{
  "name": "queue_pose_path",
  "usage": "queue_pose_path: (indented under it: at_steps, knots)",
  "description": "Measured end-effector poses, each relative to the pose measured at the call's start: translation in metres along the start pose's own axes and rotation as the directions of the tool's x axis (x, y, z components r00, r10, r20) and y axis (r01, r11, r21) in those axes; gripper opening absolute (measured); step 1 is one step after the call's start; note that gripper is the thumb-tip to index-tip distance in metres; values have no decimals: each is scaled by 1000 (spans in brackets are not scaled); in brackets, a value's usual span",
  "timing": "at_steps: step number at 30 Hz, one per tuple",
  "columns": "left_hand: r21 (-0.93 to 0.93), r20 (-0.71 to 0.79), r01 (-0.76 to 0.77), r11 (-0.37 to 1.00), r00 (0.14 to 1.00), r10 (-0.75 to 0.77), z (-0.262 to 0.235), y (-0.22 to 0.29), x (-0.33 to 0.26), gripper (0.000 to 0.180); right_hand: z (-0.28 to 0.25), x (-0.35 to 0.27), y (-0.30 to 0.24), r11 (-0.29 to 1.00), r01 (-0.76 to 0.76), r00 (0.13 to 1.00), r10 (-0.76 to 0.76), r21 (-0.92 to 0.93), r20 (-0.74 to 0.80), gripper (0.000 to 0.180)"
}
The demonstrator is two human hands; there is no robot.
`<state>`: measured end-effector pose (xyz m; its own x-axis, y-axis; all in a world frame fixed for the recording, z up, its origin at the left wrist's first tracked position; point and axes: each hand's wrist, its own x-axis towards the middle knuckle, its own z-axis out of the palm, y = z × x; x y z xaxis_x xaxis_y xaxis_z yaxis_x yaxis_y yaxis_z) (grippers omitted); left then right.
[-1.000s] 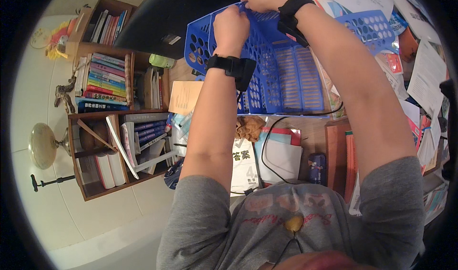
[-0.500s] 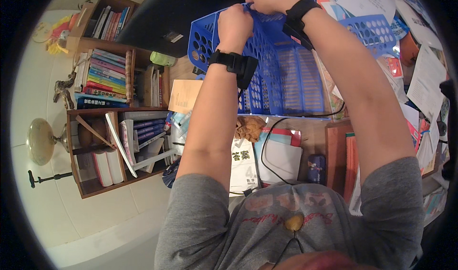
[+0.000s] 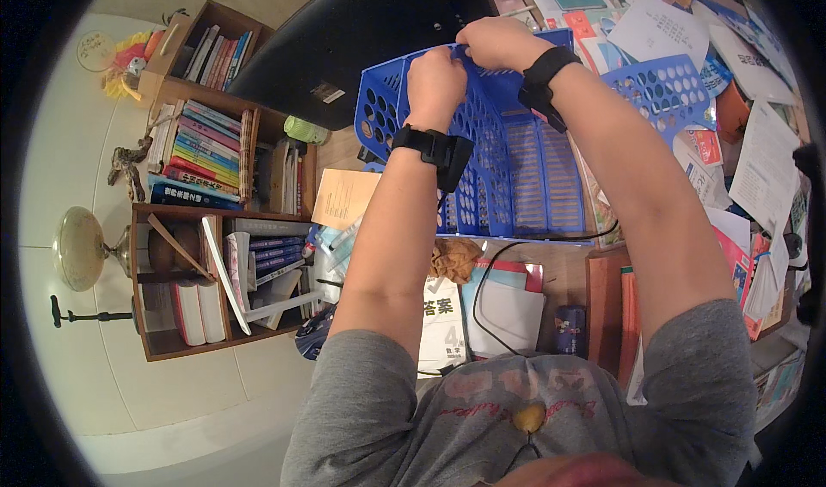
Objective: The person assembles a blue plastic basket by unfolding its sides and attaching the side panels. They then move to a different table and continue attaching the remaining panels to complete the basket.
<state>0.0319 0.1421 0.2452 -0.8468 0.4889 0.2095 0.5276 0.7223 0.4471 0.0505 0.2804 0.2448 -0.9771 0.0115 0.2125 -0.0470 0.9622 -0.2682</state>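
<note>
A blue plastic file rack with round holes and slotted panels stands on the desk in front of me. My left hand is closed over the top edge of one of its upright panels, near the far end. Close beside it, my right hand pinches the top of the rack at the far corner, its fingertips partly hidden. Both wrists wear black straps. A separate-looking blue perforated panel lies to the right over papers; whether it joins the rack, I cannot tell.
Behind the rack stands a black monitor. Wooden shelves with books are on the left. Papers cover the desk's right side. Nearer me lie a workbook, a crumpled brown cloth, a black cable and a dark blue case.
The whole view has shifted slightly, so the scene sits a little lower and further right. Both hands keep their places on the rack's far top edge.
</note>
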Motion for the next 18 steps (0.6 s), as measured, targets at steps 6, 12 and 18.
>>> queue_pose_path:
  at_steps: [6, 12, 18]
  knots:
    - [29, -50, 15, 999, 999, -13, 10, -3, 4, 21, -3, -5, -2, 1000, -22, 1000, 22, 14, 9, 23]
    - [71, -42, -92, 993, 995, 95, 4, -13, 7, 29, 11, 3, 8, 996, 82, 995, -84, -44, -55, 33]
    - [-427, 38, 119, 896, 993, -114, -36, -40, -36, 38, -14, -38, 94, 841, 194, 907, 42, 505, -419, 29]
